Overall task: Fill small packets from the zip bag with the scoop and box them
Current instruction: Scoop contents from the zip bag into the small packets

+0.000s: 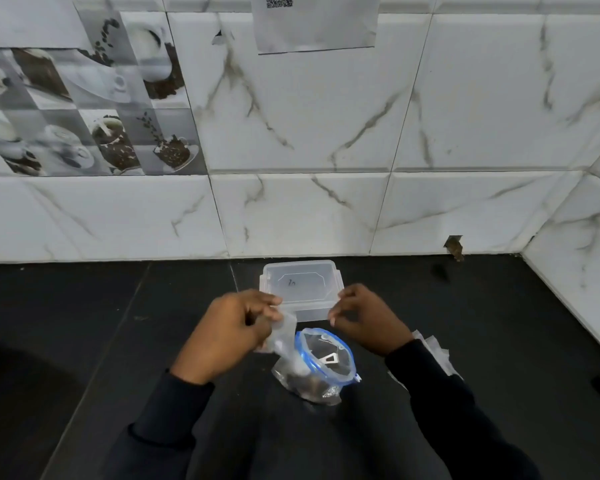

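Head view puts the small packet (284,329), clear and limp, just above the left lip of the zip bag (312,379), probably so a scoopful has almost no way to travel. The bag stands on the black counter (84,323) with its blue zip mouth spread wide. The scoop (329,359) lies inside it, handle up and within easy reach.

The left hand (232,336) grips the packet, its fingers (264,303) curled tightly round the upper part. The right hand (364,322) hovers beside it with the fingertips (336,315) bent inward towards the thumb. I cannot tell whether they pinch the packet's edge or nothing at all.

Behind both hands sits the clear box (300,285), seemingly lidded, close enough for boxing. Spare packets (437,355) lie under the right wrist.
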Demonstrator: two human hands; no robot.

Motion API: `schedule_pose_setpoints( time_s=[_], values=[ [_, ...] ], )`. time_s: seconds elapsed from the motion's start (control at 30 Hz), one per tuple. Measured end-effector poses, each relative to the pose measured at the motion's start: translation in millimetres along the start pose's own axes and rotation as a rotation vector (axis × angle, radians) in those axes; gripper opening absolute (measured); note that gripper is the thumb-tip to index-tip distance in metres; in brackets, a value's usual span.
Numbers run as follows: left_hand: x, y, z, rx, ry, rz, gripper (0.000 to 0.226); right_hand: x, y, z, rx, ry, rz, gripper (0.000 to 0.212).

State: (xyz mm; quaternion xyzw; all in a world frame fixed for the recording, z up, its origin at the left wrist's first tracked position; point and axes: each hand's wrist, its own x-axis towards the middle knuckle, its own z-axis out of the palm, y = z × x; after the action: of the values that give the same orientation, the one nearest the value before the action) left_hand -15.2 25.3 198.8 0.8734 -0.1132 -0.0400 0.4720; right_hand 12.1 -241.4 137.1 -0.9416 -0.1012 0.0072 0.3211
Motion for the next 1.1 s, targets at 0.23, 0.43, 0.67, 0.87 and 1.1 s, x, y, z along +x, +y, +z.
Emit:
schedule_pose_setpoints(
  time_s=[0.23, 0.43, 0.67, 0.87, 1.1],
  values=[
    [-8, -67, 58, -0.068, -0.374, -0.302, 0.037, 20, 12, 67, -0.371, -0.582, 0.14, 0.029],
    [-14, -128, 100, -0.205, -0.397, -0.626, 0.035, 22, 17, 93, -0.436, -0.536, 0.226, 0.026],
    [-3, -140, 118, -0.392, -0.303, -0.76, 0.029, 21, 23, 102, -0.349, -0.485, 0.26, 0.028],
    [-7, -151, 120, -0.427, -0.253, -0.768, 0.03, 20, 20, 94, -0.252, -0.442, 0.219, 0.035],
    [-7, -152, 123, -0.468, -0.226, -0.756, 0.03, 22, 25, 92, -0.245, -0.505, 0.221, 0.032]
  ],
)
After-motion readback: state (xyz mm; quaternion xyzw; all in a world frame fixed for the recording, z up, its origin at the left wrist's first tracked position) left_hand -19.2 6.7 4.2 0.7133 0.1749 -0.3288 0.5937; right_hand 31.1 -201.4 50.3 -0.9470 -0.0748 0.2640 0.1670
